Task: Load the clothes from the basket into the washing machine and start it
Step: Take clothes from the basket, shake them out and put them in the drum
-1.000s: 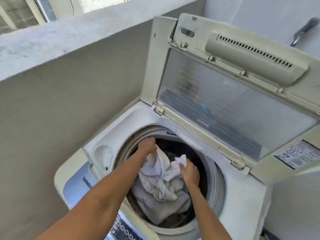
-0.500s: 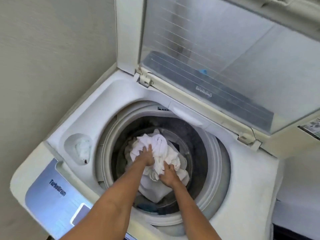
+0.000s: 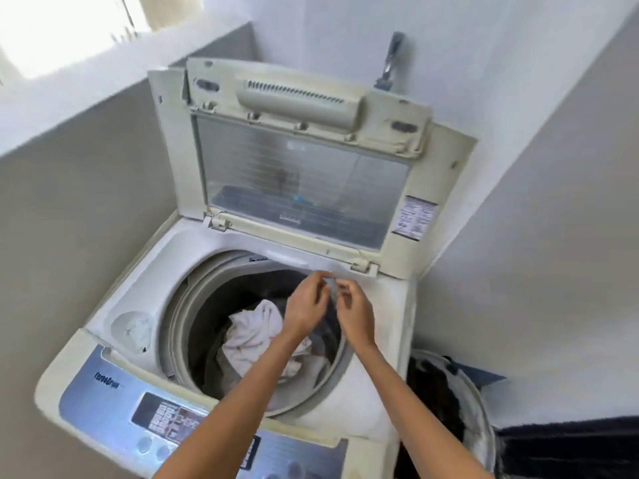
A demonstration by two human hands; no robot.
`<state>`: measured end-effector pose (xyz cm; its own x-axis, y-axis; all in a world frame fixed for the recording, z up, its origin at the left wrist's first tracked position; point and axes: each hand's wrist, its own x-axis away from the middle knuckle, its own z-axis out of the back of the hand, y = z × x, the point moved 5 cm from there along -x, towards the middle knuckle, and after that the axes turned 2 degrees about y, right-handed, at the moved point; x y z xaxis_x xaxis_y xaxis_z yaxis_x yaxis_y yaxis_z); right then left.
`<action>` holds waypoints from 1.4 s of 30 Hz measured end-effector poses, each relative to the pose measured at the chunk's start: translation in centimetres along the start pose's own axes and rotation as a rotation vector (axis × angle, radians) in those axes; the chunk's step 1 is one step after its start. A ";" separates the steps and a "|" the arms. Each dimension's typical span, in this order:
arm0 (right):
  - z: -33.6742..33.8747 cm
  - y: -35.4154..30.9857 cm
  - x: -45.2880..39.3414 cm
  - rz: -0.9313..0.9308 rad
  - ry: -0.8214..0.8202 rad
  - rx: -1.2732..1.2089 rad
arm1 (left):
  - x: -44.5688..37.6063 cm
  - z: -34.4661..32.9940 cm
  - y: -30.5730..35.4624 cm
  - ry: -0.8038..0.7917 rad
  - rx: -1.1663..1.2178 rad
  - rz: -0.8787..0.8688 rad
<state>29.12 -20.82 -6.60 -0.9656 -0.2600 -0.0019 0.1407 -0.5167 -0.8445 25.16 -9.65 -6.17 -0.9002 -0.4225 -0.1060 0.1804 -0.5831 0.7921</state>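
White clothes [image 3: 257,331] below, fingers [image 3: 320,283] loosely curled

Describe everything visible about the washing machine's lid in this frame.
The lid stands raised, swung up on hinges at the back edge of the washing machine. Its frame looks like yellowed cream plastic around a clear striped window; a slotted handle runs along the top edge, and a printed label sits on its right border. Neither hand touches it.

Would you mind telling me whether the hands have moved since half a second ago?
Yes: both hands rose out of the drum, off the white clothes.
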 end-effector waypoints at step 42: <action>5.3 50.4 13.1 -0.693 -0.080 -0.074 | 15.8 -44.1 -16.3 -0.029 0.232 0.863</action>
<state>24.73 -54.57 -46.32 -0.8082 0.0487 0.5869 -0.5194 -0.5287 -0.6714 25.50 -37.44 -47.30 -0.4983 -0.6299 0.5958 0.7174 0.0863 0.6913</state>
